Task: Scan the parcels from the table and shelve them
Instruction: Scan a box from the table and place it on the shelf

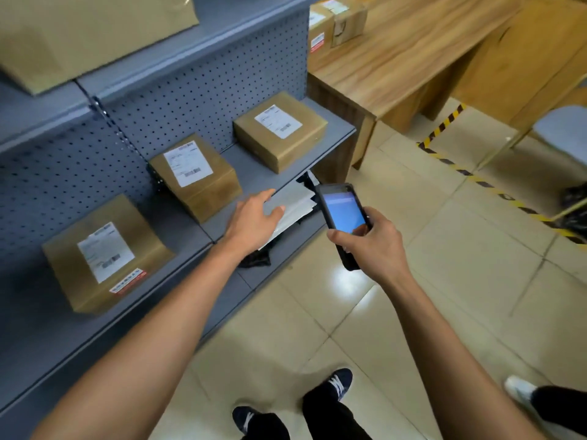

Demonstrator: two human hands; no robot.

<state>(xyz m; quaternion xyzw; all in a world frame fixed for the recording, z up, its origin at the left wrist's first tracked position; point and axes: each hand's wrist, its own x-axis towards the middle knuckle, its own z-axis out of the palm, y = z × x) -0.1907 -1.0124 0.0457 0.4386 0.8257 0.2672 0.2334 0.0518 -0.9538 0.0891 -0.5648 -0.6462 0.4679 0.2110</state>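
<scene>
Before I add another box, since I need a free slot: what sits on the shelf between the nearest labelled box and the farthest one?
In the head view, one labelled box sits between the nearest box and the farthest box.

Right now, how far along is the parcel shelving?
Done: three boxes sit on the shelf. In hand: the left hand rests open over a white mailer on the lower shelf; the right hand grips the scanner. Left: a box on the table.

Three parcels (197, 176) on shelf (286, 173)
</scene>
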